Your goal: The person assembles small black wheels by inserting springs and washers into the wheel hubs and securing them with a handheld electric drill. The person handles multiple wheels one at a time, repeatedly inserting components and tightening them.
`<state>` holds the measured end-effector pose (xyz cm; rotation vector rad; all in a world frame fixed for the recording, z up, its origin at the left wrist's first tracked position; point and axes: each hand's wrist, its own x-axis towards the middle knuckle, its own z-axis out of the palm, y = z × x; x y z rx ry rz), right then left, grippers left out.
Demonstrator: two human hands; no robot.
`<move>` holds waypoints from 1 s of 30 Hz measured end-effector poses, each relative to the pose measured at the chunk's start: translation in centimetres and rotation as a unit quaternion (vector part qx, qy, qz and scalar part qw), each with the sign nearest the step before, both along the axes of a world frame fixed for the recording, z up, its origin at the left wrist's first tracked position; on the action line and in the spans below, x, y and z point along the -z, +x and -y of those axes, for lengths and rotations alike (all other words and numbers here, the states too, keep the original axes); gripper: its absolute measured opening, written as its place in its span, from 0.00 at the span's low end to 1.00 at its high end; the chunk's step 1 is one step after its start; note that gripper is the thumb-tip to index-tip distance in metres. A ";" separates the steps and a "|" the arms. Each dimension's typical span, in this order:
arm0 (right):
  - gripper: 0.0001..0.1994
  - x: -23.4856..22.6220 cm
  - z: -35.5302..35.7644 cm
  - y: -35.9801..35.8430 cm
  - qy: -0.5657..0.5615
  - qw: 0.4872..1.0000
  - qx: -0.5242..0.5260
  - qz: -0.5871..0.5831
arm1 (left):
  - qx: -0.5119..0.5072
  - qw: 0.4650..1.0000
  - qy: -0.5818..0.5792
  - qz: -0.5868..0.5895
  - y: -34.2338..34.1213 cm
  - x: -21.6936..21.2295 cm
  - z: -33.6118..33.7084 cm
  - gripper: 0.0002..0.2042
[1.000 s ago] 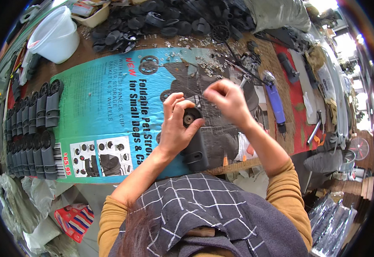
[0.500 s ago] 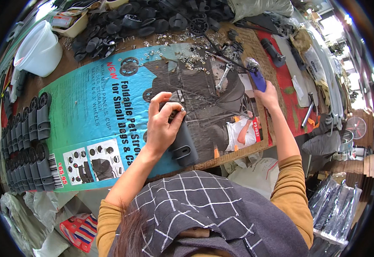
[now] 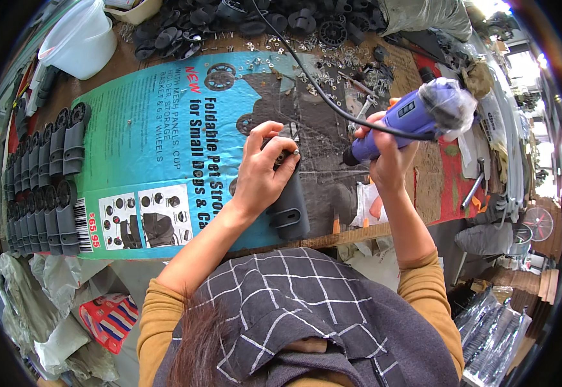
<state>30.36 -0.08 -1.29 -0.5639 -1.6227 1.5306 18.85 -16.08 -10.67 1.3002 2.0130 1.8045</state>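
My half-curled left hand [image 3: 259,173] grips the far end of the grey plastic part [image 3: 287,209] on the printed sheet [image 3: 142,135], best braced firmly, while my right hand [image 3: 389,157] wraps round the purple power driver [image 3: 399,116], its tip best lined up straight

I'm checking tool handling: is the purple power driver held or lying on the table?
Held: the right hand grips the purple power driver, whose dark tip stands apart from the dark gray part.
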 end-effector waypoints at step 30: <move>0.29 -3.2 4.1 -2.5 0.042 0.978 -0.141 -0.149 | 0.004 1.000 0.008 -0.017 -0.1 0.0 0.1 0.09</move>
